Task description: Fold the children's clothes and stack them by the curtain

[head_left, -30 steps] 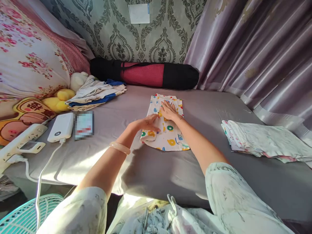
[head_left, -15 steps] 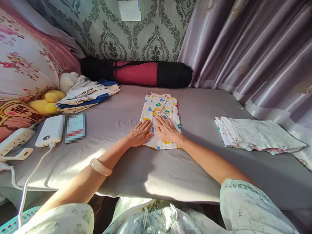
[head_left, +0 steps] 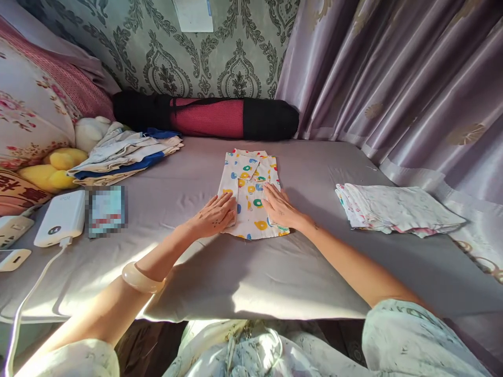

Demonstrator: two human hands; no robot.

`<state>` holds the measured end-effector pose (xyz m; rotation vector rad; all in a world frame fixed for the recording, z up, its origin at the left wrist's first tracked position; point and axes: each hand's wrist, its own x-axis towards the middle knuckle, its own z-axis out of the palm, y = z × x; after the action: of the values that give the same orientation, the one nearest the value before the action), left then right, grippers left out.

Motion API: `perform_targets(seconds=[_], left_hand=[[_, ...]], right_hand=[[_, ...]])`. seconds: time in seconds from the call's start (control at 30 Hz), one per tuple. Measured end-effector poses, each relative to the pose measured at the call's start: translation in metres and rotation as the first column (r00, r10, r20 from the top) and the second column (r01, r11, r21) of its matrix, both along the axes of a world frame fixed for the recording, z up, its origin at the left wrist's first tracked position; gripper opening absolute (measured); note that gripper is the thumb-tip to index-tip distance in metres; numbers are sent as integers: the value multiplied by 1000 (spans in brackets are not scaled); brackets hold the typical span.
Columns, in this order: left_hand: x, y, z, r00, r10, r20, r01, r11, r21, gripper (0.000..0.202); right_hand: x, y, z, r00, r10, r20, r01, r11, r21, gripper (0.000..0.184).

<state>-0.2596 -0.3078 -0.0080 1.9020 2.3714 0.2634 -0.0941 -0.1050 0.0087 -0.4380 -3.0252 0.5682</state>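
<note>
"Left hand (head_left: 216, 213) and right hand (head_left: 281, 207) have slid apart since half a second ago: close together on the printed garment (head_left: 249, 212) then, along its opposite sides now."

"How do they look, starting nearest?"

"Past pale sleeves and a cream bangle (head_left: 142, 277) on the left arm, both lie flat. The left has its fingers straight and together, the right has them slightly fanned; each presses cloth without gripping it. The garment lies folded mid-bed, white with yellow, green, blue and red shapes, its curved hem toward the person."

"Any writing?"

"Not much I can read. At left, the white power bank (head_left: 61, 217) has a round dark spot and faint marks too small to make out. The packet (head_left: 107, 212) just beside it is pixelated, with only a reddish band showing. On the orange cushion (head_left: 29, 196) a dark character is cut by the frame edge."

"And the surface?"

"A grey sheet (head_left: 314, 178), lightly wrinkled, sunlit along the near edge. A folded stack (head_left: 396, 207) of pale cloth sits well to the right; a looser clothes pile (head_left: 126, 154) lies farther left, beside a yellow plush (head_left: 51, 170)."

"Farthest off?"

"One long black-and-pink bag (head_left: 208, 118) along the wall, mauve curtains (head_left: 353, 68) on the right, damask wallpaper (head_left: 239, 65), and a white paper (head_left: 194, 14) on it, too washed out to read."
</note>
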Motion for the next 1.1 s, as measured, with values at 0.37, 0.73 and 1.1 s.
perform_targets(seconds=[0.37,0.73,1.1], left_hand=[[19,0,-12,1000,8,4,-8,999,-41,75],[29,-6,8,993,-114,17,113,992,50,61],[57,-11,22,937,-323,-131,337,936,101,31]], right_hand=[[18,-17,-25,999,-21,37,14,983,184,69],[33,-26,-3,991,61,118,-64,998,23,74],[63,-69,6,975,212,65,-216,974,73,56]])
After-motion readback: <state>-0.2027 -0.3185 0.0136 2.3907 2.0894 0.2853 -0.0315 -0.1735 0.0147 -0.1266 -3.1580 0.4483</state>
